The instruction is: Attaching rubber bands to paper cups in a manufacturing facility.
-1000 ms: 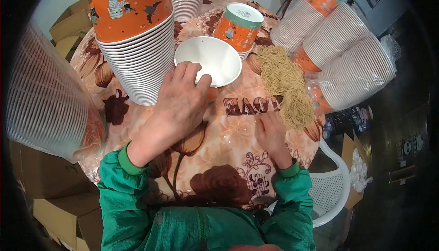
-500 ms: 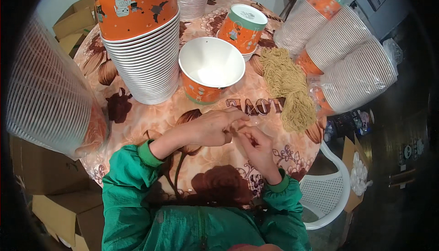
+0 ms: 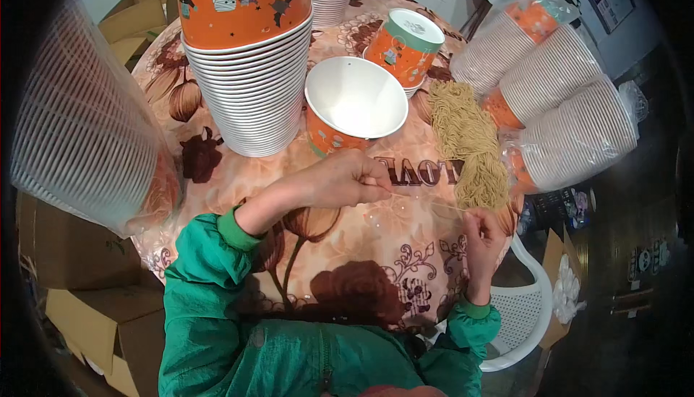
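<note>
A thin tan string (image 3: 436,202) stretches between my two hands above the table. My left hand (image 3: 345,181) is closed on its left end, just in front of the open paper bucket. Lower down at the right, my right hand (image 3: 483,236) pinches the other end between thumb and fingers. The orange paper bucket (image 3: 335,139) stands upright, its white inside bare. Beside the right hand lies a bundle of tan strings (image 3: 480,176) on the tablecloth.
A tall stack of paper buckets (image 3: 249,100) stands left of centre. An upside-down bucket (image 3: 406,53) sits behind. Plastic-wrapped stacks (image 3: 575,133) line the right edge, another wrapped stack (image 3: 83,122) the left. A white chair (image 3: 517,317) is at the right.
My hands have come apart: the right hand moved right and slightly down, drawing the string out taut. The left hand stays near the bucket. The whole view has shifted a little.
</note>
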Demonstrator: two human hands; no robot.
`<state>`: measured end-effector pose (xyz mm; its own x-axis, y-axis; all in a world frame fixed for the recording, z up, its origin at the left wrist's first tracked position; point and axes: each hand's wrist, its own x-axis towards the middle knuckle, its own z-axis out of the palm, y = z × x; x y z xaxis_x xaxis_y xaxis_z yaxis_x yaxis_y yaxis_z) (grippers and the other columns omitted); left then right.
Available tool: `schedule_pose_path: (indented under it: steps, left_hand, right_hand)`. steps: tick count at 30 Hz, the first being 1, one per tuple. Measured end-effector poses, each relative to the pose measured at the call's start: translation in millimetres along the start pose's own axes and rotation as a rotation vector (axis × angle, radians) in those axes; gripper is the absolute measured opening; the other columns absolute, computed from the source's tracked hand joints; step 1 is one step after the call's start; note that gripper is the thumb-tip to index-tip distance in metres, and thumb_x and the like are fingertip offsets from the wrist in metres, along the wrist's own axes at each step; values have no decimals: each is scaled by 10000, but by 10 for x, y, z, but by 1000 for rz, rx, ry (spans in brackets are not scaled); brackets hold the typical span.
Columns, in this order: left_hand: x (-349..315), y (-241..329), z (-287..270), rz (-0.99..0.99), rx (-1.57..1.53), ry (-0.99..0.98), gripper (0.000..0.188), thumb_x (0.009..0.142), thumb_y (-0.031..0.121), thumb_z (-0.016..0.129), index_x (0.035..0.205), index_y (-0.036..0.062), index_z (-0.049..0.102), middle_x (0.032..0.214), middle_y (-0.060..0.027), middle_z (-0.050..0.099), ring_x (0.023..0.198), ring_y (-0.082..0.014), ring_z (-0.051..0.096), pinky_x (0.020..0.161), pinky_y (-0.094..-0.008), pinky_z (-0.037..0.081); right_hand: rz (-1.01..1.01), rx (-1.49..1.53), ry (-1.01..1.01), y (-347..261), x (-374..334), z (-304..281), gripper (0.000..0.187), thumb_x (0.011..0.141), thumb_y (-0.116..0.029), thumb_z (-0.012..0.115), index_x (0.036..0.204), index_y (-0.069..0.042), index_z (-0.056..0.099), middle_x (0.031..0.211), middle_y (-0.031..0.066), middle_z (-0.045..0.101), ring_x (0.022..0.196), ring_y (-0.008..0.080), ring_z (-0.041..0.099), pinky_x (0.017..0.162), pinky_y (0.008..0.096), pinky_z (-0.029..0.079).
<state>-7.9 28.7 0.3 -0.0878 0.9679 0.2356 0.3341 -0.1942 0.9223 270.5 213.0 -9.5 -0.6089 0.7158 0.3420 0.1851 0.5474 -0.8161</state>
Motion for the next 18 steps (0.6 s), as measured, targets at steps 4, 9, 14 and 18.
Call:
schedule_pose_path:
  steps: [4, 9, 14, 18]
  left_hand:
    - [-44, -21, -132, -30, 101, 35, 120, 908, 128, 705, 892, 10, 703, 690, -53, 623, 676, -123, 588, 638, -328, 478]
    - [-100, 101, -288, 28, 298, 112, 132, 916, 148, 680, 883, 22, 701, 704, -98, 637, 663, -196, 609, 646, -356, 486]
    - [-101, 259, -250, -100, 383, 103, 169, 923, 194, 654, 903, 37, 713, 779, -146, 686, 730, -298, 668, 685, -414, 513]
    - [-141, 248, -66, -56, 509, 97, 161, 904, 197, 666, 913, 44, 715, 805, -172, 698, 746, -352, 684, 693, -450, 521]
  right_hand:
    - [-48, -88, 73, 61, -21, -94, 55, 956, -49, 684, 978, 2, 685, 745, -55, 545, 656, 30, 430, 581, 196, 340]
    - [-152, -193, 10, -28, -61, 24, 48, 936, -28, 683, 966, 9, 673, 746, 25, 554, 643, 99, 486, 581, 239, 384]
    - [-579, -402, -49, -208, 82, 320, 238, 901, 9, 666, 1138, -9, 649, 1117, 135, 625, 862, 159, 589, 680, 257, 489]
    - [-164, 76, -302, -641, -3, 690, 395, 928, -48, 685, 1310, -19, 589, 1140, 73, 663, 792, 93, 558, 657, 229, 463]
